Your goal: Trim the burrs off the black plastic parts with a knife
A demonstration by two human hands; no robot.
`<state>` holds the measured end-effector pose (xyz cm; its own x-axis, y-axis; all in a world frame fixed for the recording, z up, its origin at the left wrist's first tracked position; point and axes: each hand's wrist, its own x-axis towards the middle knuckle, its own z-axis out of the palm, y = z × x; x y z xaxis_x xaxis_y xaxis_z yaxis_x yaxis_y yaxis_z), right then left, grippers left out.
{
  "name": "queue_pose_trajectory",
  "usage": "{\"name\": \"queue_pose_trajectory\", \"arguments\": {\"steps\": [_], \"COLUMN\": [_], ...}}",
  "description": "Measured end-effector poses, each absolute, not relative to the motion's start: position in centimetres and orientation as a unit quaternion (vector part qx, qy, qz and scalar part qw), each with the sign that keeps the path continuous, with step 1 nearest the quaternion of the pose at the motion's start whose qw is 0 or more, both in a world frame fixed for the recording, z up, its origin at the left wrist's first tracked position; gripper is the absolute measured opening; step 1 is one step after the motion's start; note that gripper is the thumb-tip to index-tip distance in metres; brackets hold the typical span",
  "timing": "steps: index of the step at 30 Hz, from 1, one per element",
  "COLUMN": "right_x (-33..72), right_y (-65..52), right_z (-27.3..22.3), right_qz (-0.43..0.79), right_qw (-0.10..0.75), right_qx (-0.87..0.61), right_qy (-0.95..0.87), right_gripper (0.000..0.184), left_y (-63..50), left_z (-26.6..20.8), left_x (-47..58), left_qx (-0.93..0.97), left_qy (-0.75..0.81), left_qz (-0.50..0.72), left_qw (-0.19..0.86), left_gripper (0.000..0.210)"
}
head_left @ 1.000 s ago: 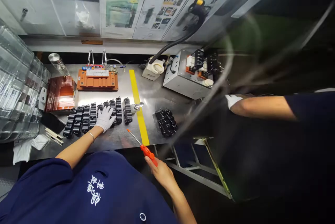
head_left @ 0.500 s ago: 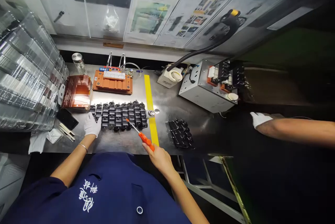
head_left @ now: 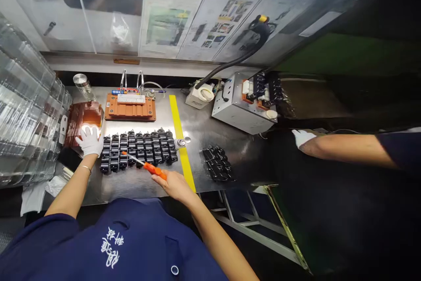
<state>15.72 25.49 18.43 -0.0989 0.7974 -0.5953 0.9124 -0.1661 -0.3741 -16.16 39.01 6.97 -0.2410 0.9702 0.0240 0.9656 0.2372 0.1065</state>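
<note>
My left hand (head_left: 90, 141), in a white glove with its fingers spread, is at the front of an amber see-through box (head_left: 74, 116). Whether it touches the box I cannot tell. Just right of it, rows of small black parts (head_left: 140, 147) lie side by side on the metal bench (head_left: 161, 108). My right hand (head_left: 177, 186), bare, grips an orange-handled screwdriver (head_left: 153, 169). The shaft points left, and its orange tip is over the black rows; contact cannot be made out.
Behind the rows stands an orange fixture (head_left: 130, 110) with two metal clamps. Yellow tape (head_left: 176, 116) crosses the bench. Farther right are a second black group (head_left: 219, 162), a grey metal box (head_left: 241, 108) and a co-worker's gloved hand (head_left: 302, 138). Clear plastic trays (head_left: 26, 105) rise at the left.
My left hand has moved from the left end of the black rows to the amber box, fingers spreading. The screwdriver tip has shifted left along the rows. The view has turned somewhat.
</note>
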Motion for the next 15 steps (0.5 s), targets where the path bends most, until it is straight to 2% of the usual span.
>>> {"name": "queue_pose_trajectory", "arguments": {"steps": [4,7,12,15], "right_x": [17.7,20.8,24.2,26.2], "right_y": [27.2,25.9,19.2,15.4], "right_z": [19.0,19.6,18.9,17.6], "right_qz": [-0.301,-0.269,-0.312,-0.349], "right_qw": [0.037,0.046,0.079,0.071], "right_qx": [0.78,0.835,0.829,0.822], "right_qy": [0.547,0.477,0.457,0.444], "right_gripper": [0.065,0.066,0.058,0.057], "left_y": [37.9,37.7,38.0,38.0], "left_z": [5.7,5.3,5.1,5.5], "left_x": [-16.2,-16.3,-16.5,-16.5], "left_qx": [0.615,0.616,0.619,0.621], "left_qy": [0.786,0.785,0.782,0.781], "left_qz": [0.062,0.063,0.068,0.067], "left_qw": [-0.009,-0.017,-0.033,-0.024], "left_gripper": [0.055,0.059,0.06,0.059]}}
